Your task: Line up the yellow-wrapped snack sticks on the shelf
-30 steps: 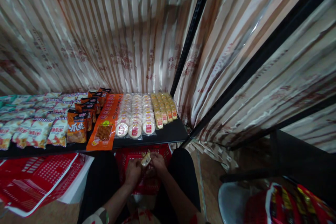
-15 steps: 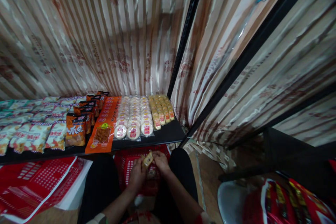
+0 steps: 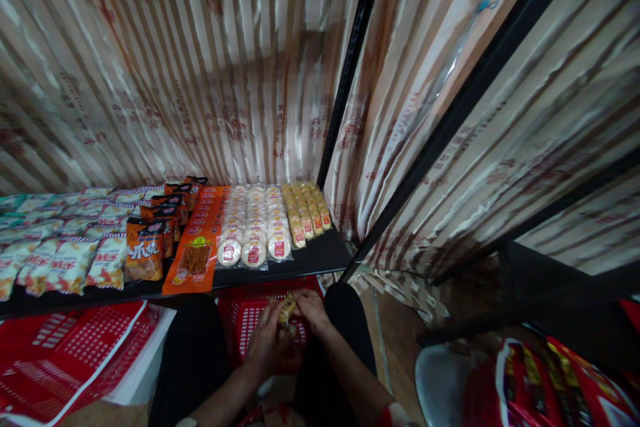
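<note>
Between my knees, my left hand [image 3: 266,335] and my right hand [image 3: 311,310] both hold a small yellowish wrapped snack [image 3: 287,310]. The fingers of each hand are closed on it, and its printed detail is too blurred to read. Beneath my hands is a red plastic basket [image 3: 246,320] with slotted walls. Just beyond it, on the black shelf [image 3: 320,257], stand rows of similar yellow wrapped snacks [image 3: 305,217]. Left of them lie rows of round white wrapped crackers [image 3: 255,252].
An orange packet of brown sticks [image 3: 195,257], orange-brown bags [image 3: 144,250] and white snack bags [image 3: 70,263] fill the shelf's left side. A red basket [image 3: 75,353] stands at lower left. Dark shelf posts [image 3: 345,93] rise beyond. A white stool [image 3: 437,380] and red packages [image 3: 565,380] lie right.
The snack in my hands has turned, and its wrapper looks more crumpled. My hands have drawn slightly closer around it. The shelf goods stay put.
</note>
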Motion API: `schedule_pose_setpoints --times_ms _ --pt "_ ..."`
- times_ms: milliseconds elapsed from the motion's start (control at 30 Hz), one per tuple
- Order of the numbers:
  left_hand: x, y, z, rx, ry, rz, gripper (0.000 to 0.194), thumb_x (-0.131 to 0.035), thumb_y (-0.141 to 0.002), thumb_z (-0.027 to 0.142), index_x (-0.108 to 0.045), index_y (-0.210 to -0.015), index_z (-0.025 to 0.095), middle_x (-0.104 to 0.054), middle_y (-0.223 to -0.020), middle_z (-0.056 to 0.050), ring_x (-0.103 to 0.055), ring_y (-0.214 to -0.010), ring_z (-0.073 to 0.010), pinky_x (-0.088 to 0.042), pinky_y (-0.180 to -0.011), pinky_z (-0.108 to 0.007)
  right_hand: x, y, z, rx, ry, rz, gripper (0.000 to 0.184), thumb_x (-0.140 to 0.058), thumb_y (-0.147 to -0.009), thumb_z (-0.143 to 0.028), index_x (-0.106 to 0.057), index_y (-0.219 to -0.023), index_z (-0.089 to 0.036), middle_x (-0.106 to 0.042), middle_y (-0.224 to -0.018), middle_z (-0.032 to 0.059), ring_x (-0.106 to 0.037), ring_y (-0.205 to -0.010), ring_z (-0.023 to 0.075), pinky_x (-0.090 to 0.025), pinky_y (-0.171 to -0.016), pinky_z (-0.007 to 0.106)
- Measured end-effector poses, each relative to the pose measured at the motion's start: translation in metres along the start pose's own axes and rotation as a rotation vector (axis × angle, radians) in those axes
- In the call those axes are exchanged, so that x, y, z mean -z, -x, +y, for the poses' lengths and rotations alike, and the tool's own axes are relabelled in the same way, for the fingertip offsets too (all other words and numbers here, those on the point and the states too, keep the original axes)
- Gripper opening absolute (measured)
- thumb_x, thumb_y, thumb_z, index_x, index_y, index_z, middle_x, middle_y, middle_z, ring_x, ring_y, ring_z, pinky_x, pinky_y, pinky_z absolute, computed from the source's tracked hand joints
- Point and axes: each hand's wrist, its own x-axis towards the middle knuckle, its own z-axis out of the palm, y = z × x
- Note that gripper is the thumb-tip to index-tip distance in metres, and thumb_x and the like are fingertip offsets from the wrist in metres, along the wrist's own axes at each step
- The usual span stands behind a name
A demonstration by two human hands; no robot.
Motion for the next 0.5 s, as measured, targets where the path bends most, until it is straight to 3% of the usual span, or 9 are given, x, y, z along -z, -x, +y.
schedule_pose_setpoints --times_ms 167,333,500 --pt "0.004 -0.004 0.000 -0.015 -0.042 0.049 0.043 -0.035 -0.082 0.024 -0.049 -0.122 0.016 -0.046 -0.130 -0.009 -0.040 -0.123 -0.0171 -0.032 -0.105 -0.029 0.003 0.005 -0.006 -0.012 0.026 -0.032 0.007 -0.060 -0.060 -0.024 -0.058 -0.059 -0.017 -0.061 -0.052 -0.0017 -0.055 -0.045 0.0101 -0.041 -0.043 0.019" --pt "0.018 -0.010 0.009 -0.053 0.016 0.059 0.040 -0.036 -0.083 0.030 -0.055 -0.115 0.015 -0.054 -0.122 -0.010 -0.048 -0.115 -0.0189 -0.036 -0.102 -0.032 0.004 0.015 -0.015 -0.032 0.037 -0.073 0.007 -0.055 -0.067 -0.023 -0.057 -0.062 -0.018 -0.051 -0.038 -0.0050 -0.046 -0.033 0.0083 -0.033 -0.036 0.017" --pt "0.027 -0.017 0.014 -0.059 0.045 0.038 0.042 -0.035 -0.084 0.036 -0.057 -0.111 0.013 -0.059 -0.111 -0.011 -0.053 -0.107 -0.0196 -0.040 -0.097 -0.033 0.007 0.020 -0.019 -0.016 0.020 -0.120 0.013 -0.055 -0.070 -0.027 -0.059 -0.065 -0.016 -0.052 -0.040 -0.0049 -0.045 -0.034 0.0066 -0.031 -0.035 0.016"
